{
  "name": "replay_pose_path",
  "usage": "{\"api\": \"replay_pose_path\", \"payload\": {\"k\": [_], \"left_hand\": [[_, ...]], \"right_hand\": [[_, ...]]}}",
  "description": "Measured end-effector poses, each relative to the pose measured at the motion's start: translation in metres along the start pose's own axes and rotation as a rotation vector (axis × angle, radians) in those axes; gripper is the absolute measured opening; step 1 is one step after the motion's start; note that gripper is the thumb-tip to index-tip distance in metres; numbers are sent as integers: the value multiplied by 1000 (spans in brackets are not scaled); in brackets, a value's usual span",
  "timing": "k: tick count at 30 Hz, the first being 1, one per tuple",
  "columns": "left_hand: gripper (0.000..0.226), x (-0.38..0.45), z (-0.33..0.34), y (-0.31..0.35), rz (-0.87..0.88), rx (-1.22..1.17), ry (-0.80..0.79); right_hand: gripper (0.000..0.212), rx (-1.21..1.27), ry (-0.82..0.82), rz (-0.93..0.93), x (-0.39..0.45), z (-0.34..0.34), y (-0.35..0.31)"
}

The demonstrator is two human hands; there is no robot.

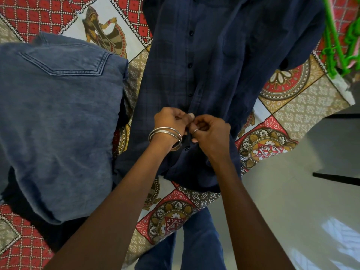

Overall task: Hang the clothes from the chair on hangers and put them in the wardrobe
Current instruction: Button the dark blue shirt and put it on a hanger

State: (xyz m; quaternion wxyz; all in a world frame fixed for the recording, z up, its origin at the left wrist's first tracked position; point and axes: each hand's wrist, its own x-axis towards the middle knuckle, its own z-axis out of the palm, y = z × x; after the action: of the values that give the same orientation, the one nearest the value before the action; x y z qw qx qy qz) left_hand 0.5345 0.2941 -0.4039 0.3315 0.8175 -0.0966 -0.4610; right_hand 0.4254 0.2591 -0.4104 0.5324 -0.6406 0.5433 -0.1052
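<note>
Navy shirt (pixel 194 75): laid mid-frame on my bedspread (pixel 292 106).
Left hand (pixel 171 121): pinching its placket.
Right hand (pixel 212 133): pinching it too.

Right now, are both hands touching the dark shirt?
Touching. The head view shows the left hand and right hand pinching the shirt along its button strip.

A bed under a patterned red and tan bedsheet (pixel 288 106); a dark navy shirt (pixel 194 65) lies along it; folded jeans (pixel 58 114) left of the shirt; green hangers (pixel 339 49) to its right.
</note>
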Motion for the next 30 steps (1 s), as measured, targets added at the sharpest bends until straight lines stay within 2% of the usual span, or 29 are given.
{"api": "replay_pose_path", "payload": {"k": [3, 8, 11, 15, 16, 18, 20, 21, 22, 25, 27, 28, 30], "left_hand": [[15, 5, 4, 0, -40, -10, 40], [17, 3, 6, -5, -41, -44, 128], [17, 6, 6, -6, -124, -83, 106], [14, 11, 10, 7, -360, -216, 47], [16, 11, 12, 8, -377, -229, 13], [21, 9, 13, 6, -256, -164, -35], [18, 9, 8, -4, 48, -6, -38], [14, 8, 3, -9, 161, 28, -21], [12, 8, 0, -13, 210, 18, -5], [14, 8, -5, -19, 227, -90, 74], [21, 5, -3, -20, 239, -137, 68], [24, 4, -1, -19, 232, -153, 63], [26, 2, -1, -19, 226, -164, 38]], "right_hand": [[2, -95, 99, -42, -5, 10, 2], [7, 63, 118, 51, -2, 8, -9], [12, 145, 102, 119, 0, 4, -9], [3, -237, 179, -203, -2, 6, -5], [5, -279, 202, -229, -3, 6, -3], [5, -161, 248, -155, -2, 3, -5], [14, 124, 261, 102, 4, 3, -9], [19, 212, 220, 207, 6, 3, -12], [22, 192, 173, 236, 9, 3, -15], [20, 149, 56, 140, 9, 0, -23], [10, 137, 23, 72, 3, -2, -21], [5, 125, 16, 54, 1, -3, -19], [9, 135, 44, 50, -4, -1, -14]]}}
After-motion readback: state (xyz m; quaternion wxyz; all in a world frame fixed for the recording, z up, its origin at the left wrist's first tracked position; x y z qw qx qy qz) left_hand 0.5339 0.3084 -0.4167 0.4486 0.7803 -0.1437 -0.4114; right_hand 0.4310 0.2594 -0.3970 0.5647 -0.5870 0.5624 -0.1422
